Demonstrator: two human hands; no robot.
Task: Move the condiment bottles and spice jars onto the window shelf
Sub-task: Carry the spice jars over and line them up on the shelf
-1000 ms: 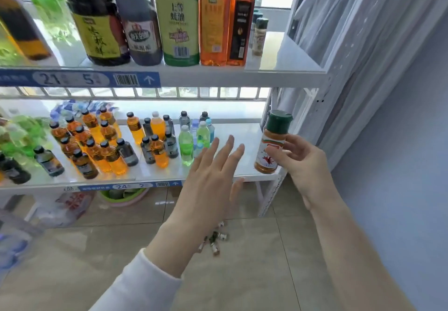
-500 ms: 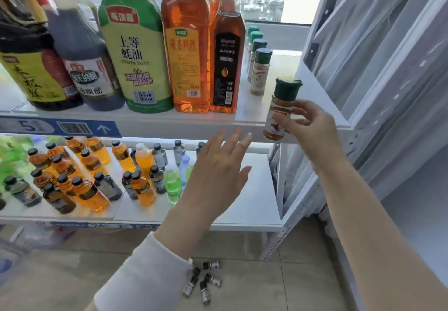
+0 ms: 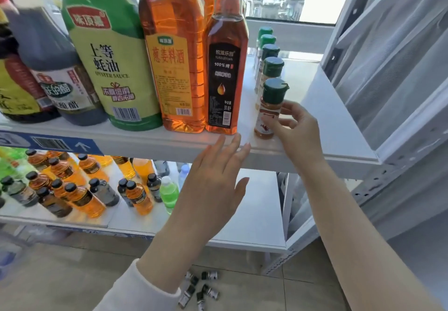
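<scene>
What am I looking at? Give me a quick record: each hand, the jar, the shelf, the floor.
Right hand: grips the spice jar
Left hand: open, empty, fingertips near the window shelf edge
Spice jar: upright, green cap, at the shelf's front
Behind it: four more green-capped jars in a row
Floor: small bottles lying scattered

The jar (image 3: 268, 116) in my right hand (image 3: 299, 131) has a dark green cap, orange-red powder and a pale label with a red chilli. The jars (image 3: 271, 68) behind it wear green caps too, the far ones lighter. To its left, the oil bottle (image 3: 226, 73) is amber with a black label and a red cap. The wine bottle (image 3: 173, 68) is amber with a yellow label and red characters. The sauce bottle (image 3: 106, 56) is green, its label yellow-green with a red banner. The shelf (image 3: 327, 116) is white, its strip (image 3: 48, 142) blue with a black barcode. My left sleeve (image 3: 135, 291) is white.
</scene>
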